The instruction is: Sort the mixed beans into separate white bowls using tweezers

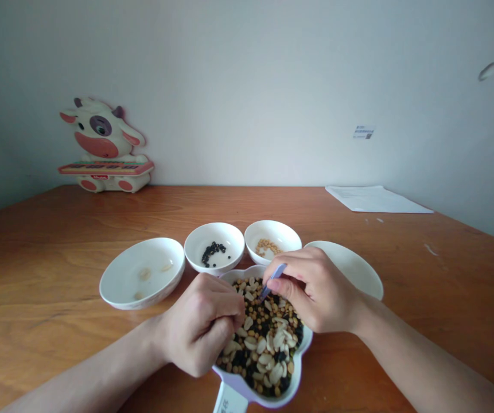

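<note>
A purple-and-white scalloped dish point(306, 350) with a handle holds a mix of peanut halves point(264, 358), yellow soybeans and black beans. My right hand point(319, 287) is closed on purple tweezers point(277, 271), their tip down among the beans near the dish's far side. Over the dish's left edge, my left hand point(206, 324) is closed with thumb and forefinger pressed together; whatever it may hold is hidden. Behind the dish stand a white bowl of black beans point(213, 252) and another with soybeans point(267, 247).
A wide white bowl point(117, 281) at left contains a few pale pieces. At right, my hand partly covers another white bowl point(354, 267). A cow-shaped toy keyboard point(107, 149) stands at the back left of the wooden table point(436, 304); papers point(378, 199) lie at the back right.
</note>
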Motion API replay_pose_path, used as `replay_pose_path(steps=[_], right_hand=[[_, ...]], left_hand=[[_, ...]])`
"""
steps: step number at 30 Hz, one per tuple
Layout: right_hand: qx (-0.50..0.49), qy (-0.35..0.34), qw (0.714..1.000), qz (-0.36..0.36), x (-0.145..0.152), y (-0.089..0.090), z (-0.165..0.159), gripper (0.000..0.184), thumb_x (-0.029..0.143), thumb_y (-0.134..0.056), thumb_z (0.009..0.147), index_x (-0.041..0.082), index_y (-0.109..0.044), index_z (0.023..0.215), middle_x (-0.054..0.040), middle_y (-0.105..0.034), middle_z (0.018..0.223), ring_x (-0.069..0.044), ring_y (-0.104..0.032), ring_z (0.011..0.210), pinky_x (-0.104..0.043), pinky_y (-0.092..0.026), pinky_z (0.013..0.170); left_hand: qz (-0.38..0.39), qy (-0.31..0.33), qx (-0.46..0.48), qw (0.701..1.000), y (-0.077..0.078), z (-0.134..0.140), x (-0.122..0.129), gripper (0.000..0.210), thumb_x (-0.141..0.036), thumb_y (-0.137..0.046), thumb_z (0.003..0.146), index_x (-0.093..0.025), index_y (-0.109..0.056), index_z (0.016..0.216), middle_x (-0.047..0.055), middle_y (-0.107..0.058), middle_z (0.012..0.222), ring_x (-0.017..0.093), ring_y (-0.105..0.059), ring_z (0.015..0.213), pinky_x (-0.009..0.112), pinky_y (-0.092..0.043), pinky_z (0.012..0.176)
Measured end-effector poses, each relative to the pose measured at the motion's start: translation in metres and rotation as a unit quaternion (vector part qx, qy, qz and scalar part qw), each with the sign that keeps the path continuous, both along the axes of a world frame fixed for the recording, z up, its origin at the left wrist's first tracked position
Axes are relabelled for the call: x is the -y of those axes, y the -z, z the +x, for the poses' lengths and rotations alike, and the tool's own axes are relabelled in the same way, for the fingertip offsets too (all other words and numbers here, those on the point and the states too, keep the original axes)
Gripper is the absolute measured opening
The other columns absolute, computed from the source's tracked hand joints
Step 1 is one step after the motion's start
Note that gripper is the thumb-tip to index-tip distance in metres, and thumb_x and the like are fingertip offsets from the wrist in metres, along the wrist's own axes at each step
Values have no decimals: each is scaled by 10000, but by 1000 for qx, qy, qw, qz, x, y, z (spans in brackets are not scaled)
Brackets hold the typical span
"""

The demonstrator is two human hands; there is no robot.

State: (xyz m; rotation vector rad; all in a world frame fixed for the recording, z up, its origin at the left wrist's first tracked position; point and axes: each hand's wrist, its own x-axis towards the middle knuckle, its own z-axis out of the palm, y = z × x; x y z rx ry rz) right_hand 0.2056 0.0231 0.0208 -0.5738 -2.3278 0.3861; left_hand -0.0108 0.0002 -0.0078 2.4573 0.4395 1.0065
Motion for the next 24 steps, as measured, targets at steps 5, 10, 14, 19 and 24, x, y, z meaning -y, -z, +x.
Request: replay_pose_path(steps=[5,10,14,19,24], right_hand=[[7,-11,1000,-7,0,2,-2,222,131,-502,860,121,-602,662,-31,-578,588,-123,-496,527,-254,-356,522],[-1,-25,1000,4,0,2,-4,203,109,-504,868,121,-617,700,-39,-619,624,-123,-530,551,-246,-376,542],[10,-32,999,5,2,2,-4,197,90,-504,864,132,-601,697,-29,-620,631,-114,-515,554,-233,-381,543],[16,-33,999,-1,2,2,-4,188,85,-495,862,142,-600,716,-30,-628,641,-120,-526,559,-235,-394,545],[32,-34,999,-7,1,3,-3,189,90,-491,870,155,-591,724,-35,-639,656,-134,-542,573,-248,-410,558]], left_hand=[[1,-1,1,1000,1,1,-1,199,-102,-330,809,-187,-398,643,-14,-479,516,108,-386,467,241,-335,505],[-2,-5,-2,1000,1,1,0,191,-103,-337,812,-188,-388,648,-20,-472,521,104,-383,473,238,-328,504],[-4,-6,0,1000,0,2,0,196,-103,-337,816,-186,-390,647,-21,-463,521,103,-378,474,238,-326,502],[3,-10,-8,1000,-2,3,0,219,-103,-333,817,-184,-406,627,-11,-475,507,109,-381,465,246,-330,499],[5,-13,-7,1000,-3,4,0,216,-104,-345,806,-185,-419,620,-8,-480,504,113,-382,457,252,-329,488]])
